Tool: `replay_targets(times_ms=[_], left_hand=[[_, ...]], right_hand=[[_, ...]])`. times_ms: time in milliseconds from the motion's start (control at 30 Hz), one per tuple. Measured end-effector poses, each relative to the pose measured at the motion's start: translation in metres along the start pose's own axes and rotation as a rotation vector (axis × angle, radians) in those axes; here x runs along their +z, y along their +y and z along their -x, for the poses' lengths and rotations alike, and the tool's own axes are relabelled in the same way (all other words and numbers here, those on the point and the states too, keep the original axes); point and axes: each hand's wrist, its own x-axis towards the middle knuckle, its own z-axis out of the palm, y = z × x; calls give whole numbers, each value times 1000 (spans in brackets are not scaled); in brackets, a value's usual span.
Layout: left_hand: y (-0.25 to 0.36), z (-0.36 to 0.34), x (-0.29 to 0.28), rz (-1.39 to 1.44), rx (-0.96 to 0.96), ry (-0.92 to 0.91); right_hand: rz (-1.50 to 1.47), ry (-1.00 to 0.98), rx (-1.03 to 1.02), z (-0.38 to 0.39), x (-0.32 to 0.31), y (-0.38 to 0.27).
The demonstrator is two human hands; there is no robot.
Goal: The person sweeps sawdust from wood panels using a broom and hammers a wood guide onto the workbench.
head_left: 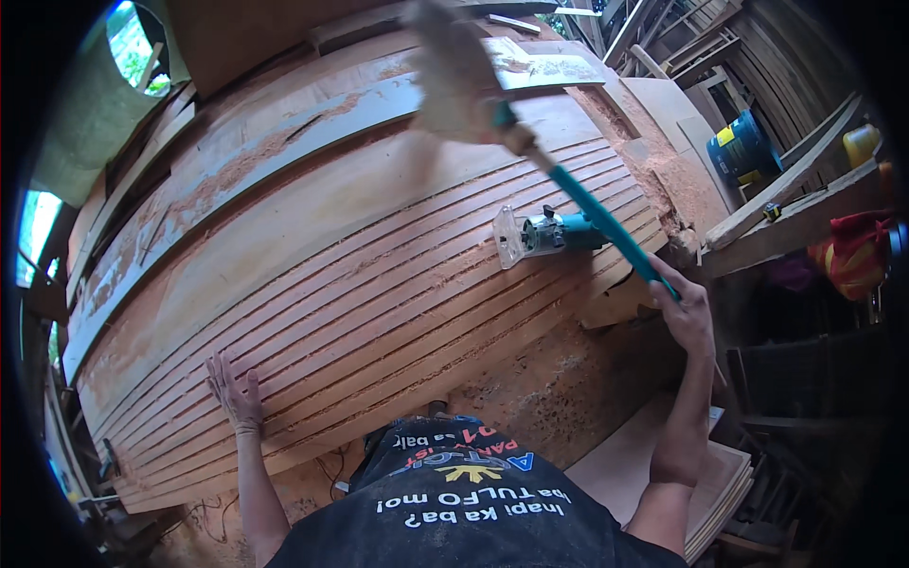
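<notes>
My right hand (686, 312) grips the teal handle of a soft broom (597, 206). The broom reaches up and away over the workpiece, its pale, bushy head smeared by motion. My left hand (235, 393) lies flat with fingers spread on a large wooden panel (331, 308) cut with several long, curving grooves. Sawdust and shavings sit in and along the grooves. A teal trim router (563, 230) with a clear base lies on its side on the panel, partly behind the broom handle.
A pale board (237, 180) strewn with reddish sawdust runs behind the panel. At right are a dark blue container (743, 151), a wooden beam (805, 218) and a red and yellow cloth (852, 257). Stacked sheets (724, 478) lean near my right arm. Sawdust covers the floor (540, 379).
</notes>
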Motion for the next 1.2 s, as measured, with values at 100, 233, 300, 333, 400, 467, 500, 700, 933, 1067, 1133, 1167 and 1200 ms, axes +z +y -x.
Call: replay_targets(times_ms=[100,233,300,333,400,467,500,700,933,1067,1133,1167,1200], left_hand=[[-1,-1,4,-4,18,14],[-2,-1,-2,57,48,46],[3,-4,-5,95,46,57],[6,-3,-9,100,32,42],[9,-5,-10,117,18,42],[11,-10,-3,138,25,59],[16,-17,2,162,41,62],[5,3,-12,244,-57,41],[-30,39,-48,382,59,83],[-112,124,-96,314,-90,166],[-154,173,-118,275,-293,165],[-176,203,-127,221,-385,176],[-195,235,-131,170,-475,186]], right_hand=[[149,-78,-330,-29,28,-4],[56,-109,78,-67,9,52],[120,40,171,-81,-11,102],[530,184,33,-87,-15,114],[603,255,207,-97,-32,149],[530,278,168,-88,-62,189],[467,389,151,-79,-89,234],[294,70,47,-20,-22,26],[620,-283,-467,94,141,-185],[458,-394,-613,127,237,-262],[428,-446,-706,134,293,-305],[415,-484,-773,137,324,-330],[341,-506,-855,137,360,-352]])
